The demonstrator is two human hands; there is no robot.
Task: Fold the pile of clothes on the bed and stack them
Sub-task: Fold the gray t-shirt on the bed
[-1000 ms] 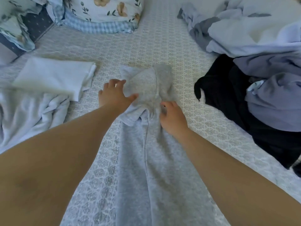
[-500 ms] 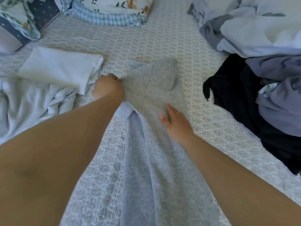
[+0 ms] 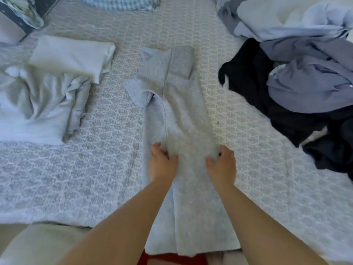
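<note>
— Item one?

— Grey garment, lying lengthwise down the middle of the patterned bedspread, near end hanging over the edge. My left hand and right hand are gripping its two side edges, fingers curling into the cloth.

— Surroundings?

— Folded white piece and crumpled pale garment lying left; unfolded pile, blue and black, sitting right. Checked pillow at the top. No legible labels.

I see left hand fingertips tucked under grey trousers; clothes pile cut off at right edge; whole frame slightly blurred.
</note>
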